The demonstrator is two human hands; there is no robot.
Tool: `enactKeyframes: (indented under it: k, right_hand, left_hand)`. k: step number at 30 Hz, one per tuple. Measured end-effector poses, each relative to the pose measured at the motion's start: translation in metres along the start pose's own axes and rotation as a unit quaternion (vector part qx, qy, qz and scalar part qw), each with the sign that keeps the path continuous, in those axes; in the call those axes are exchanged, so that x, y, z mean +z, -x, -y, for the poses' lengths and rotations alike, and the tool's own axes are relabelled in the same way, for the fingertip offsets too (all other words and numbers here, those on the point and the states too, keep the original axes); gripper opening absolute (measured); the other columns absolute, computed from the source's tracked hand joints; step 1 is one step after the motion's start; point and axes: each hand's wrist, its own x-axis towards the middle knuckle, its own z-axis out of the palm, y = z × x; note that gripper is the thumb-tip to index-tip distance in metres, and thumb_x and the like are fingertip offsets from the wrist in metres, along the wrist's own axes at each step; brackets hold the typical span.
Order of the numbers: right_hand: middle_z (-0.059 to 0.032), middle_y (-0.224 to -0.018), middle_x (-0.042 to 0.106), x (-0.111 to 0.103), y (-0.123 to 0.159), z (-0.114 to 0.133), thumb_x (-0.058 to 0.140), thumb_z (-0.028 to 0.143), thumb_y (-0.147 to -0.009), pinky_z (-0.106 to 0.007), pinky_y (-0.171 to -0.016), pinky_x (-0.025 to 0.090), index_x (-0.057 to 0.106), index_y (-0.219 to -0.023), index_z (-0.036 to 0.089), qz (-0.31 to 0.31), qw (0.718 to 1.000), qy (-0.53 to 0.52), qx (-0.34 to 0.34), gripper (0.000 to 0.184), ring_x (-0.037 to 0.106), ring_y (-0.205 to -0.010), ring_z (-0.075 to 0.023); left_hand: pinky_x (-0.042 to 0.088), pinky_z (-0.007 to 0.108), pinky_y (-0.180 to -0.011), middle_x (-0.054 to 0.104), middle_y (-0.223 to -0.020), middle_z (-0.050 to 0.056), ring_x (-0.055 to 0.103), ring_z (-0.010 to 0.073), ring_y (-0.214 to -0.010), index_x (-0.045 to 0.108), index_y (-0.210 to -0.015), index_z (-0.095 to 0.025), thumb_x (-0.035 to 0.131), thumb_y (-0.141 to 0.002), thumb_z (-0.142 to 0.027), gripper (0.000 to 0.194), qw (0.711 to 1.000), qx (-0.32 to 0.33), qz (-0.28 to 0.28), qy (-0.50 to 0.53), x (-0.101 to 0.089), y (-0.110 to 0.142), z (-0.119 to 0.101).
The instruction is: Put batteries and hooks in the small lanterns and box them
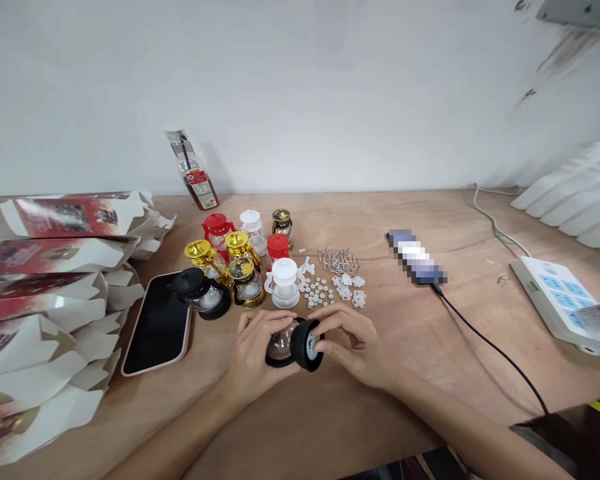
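My left hand (255, 353) is wrapped round a small black toy lantern (306, 347) with a clear globe, tilted on its side so that its base faces right. My right hand (353, 343) grips the base's rim, its thumb at the white insert inside; whether a small part is between these fingertips I cannot tell. Just beyond stand several finished-looking lanterns, among them a white one (284, 283), a gold one (243, 247), a red one (279, 247) and another black one (200, 293). Button cells (317, 292), white plastic pieces (350, 288) and thin metal wires (339, 260) lie beside them.
Folded printed boxes (50, 327) are piled at left, next to a dark-screened phone (157, 327). A bottle (197, 180) leans at the wall. Rightward lie a blurred-out phone (415, 257) on a black cable (490, 343), a power strip (555, 293) and white stacked packaging (575, 197).
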Motion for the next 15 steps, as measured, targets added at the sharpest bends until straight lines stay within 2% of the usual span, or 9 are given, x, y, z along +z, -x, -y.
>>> enactKeyframes:
  k: [10,15]
  right_hand:
    - [-0.0063,-0.093,0.066,-0.002,0.0009,-0.002,0.062,0.021,-0.086,-0.027,-0.078,0.054,0.068,-0.083,0.021,0.004,1.0,-0.005,0.03,0.007,0.066,-0.087,-0.0151]
    - [-0.0071,-0.094,0.067,-0.0024,-0.0022,-0.0005,0.066,0.025,-0.083,-0.03,-0.081,0.053,0.066,-0.077,0.02,0.026,0.996,-0.039,0.077,0.008,0.066,-0.089,-0.0164]
  left_hand:
    - [0.039,0.033,-0.074,0.071,-0.099,0.01,0.067,0.0223,-0.088,0.05,-0.108,-0.021,0.068,-0.079,-0.034,0.037,1.0,-0.001,0.01,-0.007,0.0,0.0015,0.0005]
    - [0.039,0.033,-0.073,0.071,-0.098,0.01,0.067,0.0222,-0.087,0.05,-0.107,-0.021,0.067,-0.08,-0.034,0.035,1.0,0.008,0.007,-0.012,0.0005,0.0029,0.0019]
